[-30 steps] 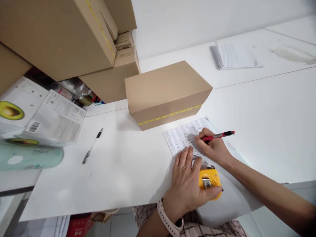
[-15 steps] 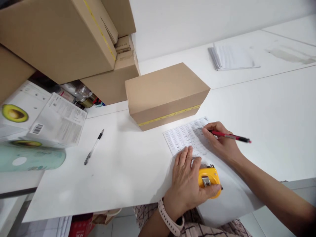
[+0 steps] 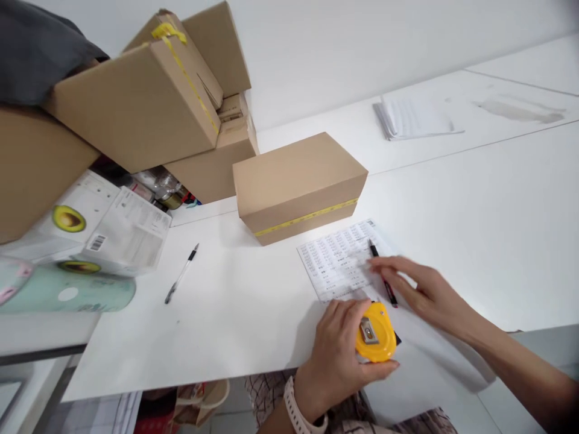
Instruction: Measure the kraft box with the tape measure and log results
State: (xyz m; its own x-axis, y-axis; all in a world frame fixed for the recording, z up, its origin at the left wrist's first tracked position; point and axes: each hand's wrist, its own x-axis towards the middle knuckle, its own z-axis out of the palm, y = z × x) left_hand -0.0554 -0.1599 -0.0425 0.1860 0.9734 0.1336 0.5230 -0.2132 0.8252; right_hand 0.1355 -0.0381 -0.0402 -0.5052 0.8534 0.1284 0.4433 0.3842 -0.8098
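Tape measure [image 3: 379, 342], bright yellow with a metal clip, sits in the left hand [image 3: 335, 346], fingers and thumb gripping its edges, just on the person's side of a printed sheet [image 3: 332, 259]. From where I stand, the right hand's [image 3: 423, 292] fingers look loosened over a dark pen [image 3: 373, 251] on that sheet; whether they touch it, I cannot tell. Beyond stands a yellow-striped carton [image 3: 298, 184]; off left, a clear-barrelled pen [image 3: 181, 272] lies on the white tabletop [image 3: 244, 313].
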